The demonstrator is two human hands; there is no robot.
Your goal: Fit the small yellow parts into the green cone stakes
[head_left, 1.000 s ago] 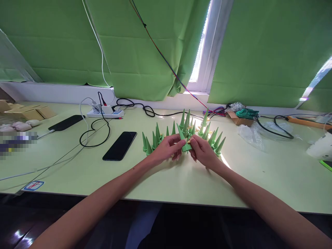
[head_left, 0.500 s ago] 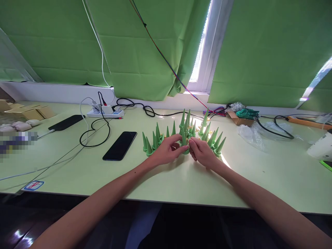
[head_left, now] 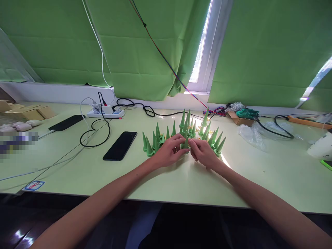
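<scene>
Just left of the table's middle, my left hand (head_left: pixel 171 152) is closed around a slim green cone (head_left: pixel 186 143) that stands upright on a wider base, its thumb low on the cone. My right hand (head_left: pixel 203 151) touches the same cone's right side with thumb and index finger pinched together. Whatever sits in that pinch is hidden by the fingertips. Several more green cones (head_left: pixel 149 148) stand to the left, behind and to the right (head_left: pixel 220 147) of both hands. Small gold-coloured bits show among their bases, too small to name.
A black phone (head_left: pixel 119 146) lies left of the cones. Behind it are a white power strip (head_left: pixel 106 112) and looping black cable (head_left: pixel 149 111). A small cardboard box (head_left: pixel 240 119) and clear plastic bags (head_left: pixel 251 136) lie at the right. Gold-coloured boxes (head_left: pixel 29 111) stand far left.
The cone between my hands has shifted slightly right and tilted less. My left hand has moved a little right with it; my right hand has stayed nearly in place.
</scene>
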